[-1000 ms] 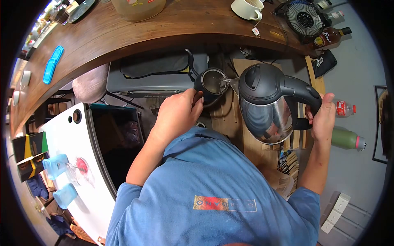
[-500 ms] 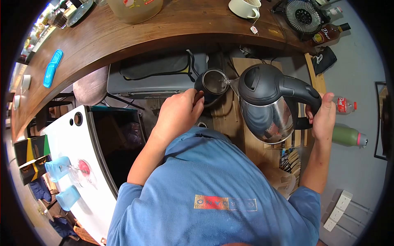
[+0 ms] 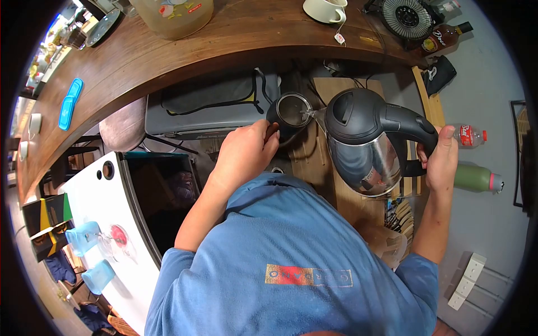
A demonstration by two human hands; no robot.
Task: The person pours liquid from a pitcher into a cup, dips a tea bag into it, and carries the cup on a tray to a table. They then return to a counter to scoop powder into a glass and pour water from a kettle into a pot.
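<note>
My right hand [image 3: 439, 162] is wrapped round the black handle of an electric kettle [image 3: 358, 140] with a black lid and a see-through body. The kettle's spout points left, and a thin stream of water runs from it into a dark round-mouthed pot [image 3: 287, 112]. Clear liquid shows inside the pot's rim. Closed on the pot's brown handle, my left hand [image 3: 246, 151] holds it in front of my body, below the counter's edge. The pot's lower part is mostly hidden.
Above is a wooden counter [image 3: 241, 33] with a cup [image 3: 326, 10], a plastic tub [image 3: 174, 19] and a small fan [image 3: 408, 19]. A white cabinet [image 3: 120, 196] stands left. On the right are a red-capped bottle [image 3: 469, 136] and a green flask [image 3: 473, 177].
Both hands, the kettle and the pot keep nearly the same place, with water still running. The camera view has shifted slightly, so the counter and cabinet appear a little lower.
</note>
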